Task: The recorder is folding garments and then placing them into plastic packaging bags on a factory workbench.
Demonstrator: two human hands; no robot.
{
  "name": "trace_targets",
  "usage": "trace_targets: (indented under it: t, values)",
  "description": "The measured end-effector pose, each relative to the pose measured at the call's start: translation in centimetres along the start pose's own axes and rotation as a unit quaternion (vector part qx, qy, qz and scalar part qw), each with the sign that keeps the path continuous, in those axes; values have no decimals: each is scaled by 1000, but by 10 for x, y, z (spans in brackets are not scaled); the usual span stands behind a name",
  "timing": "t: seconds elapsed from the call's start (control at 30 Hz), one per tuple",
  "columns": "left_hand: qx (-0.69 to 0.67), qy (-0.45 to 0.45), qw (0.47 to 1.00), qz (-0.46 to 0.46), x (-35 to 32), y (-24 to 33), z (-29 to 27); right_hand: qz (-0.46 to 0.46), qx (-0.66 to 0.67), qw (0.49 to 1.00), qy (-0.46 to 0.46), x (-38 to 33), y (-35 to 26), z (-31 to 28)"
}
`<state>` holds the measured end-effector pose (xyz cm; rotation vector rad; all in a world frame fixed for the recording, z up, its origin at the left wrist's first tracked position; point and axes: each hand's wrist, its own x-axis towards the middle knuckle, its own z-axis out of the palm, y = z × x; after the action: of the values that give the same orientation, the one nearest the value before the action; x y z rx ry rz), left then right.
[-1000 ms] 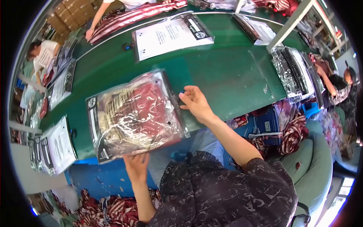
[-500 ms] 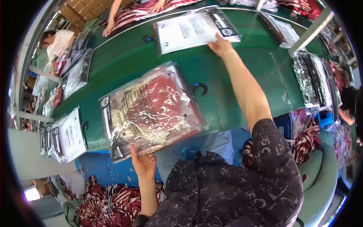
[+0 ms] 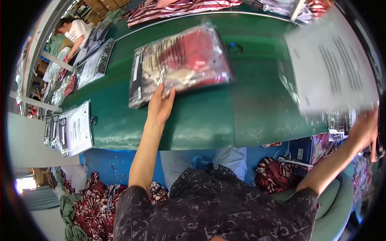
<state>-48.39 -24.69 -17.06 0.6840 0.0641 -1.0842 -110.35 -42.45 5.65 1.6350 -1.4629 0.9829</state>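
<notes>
My left hand [image 3: 161,105] is at the near edge of a flat clear bag with a folded red, beige and striped garment [image 3: 181,56] in it. Its fingers and thumb grip the edge, and the bag is slightly blurred over the green table. A black hanger hook [image 3: 237,48] sticks out from the bag's right side. Far to the right, my right hand [image 3: 364,128] holds the lower edge of another clear bag with a white printed sheet [image 3: 331,68] showing. That bag is raised and smeared by motion, and the fingers are partly hidden.
The green table [image 3: 201,124] spans the middle. Bagged packs [image 3: 74,128] stand at its left end, with more bagged packs [image 3: 94,64] behind them. A striped red garment [image 3: 181,12] lies across the far side. Maroon patterned cloth [image 3: 96,209] is heaped at the lower left.
My left hand has moved the red and beige bag away from me onto the table. My right hand has lifted the white-sheeted bag off the far side and swung it to the right.
</notes>
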Motion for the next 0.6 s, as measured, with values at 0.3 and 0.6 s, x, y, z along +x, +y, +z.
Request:
trace_targets:
  t: [0.3, 0.6]
  values:
    - [-180, -127, 967, -125, 157, -164, 169, 382, 160, 902, 122, -97, 66, -134]
    - [206, -380, 874, -222, 30, -240, 192, 452, 468, 759, 35, -60, 6, -78]
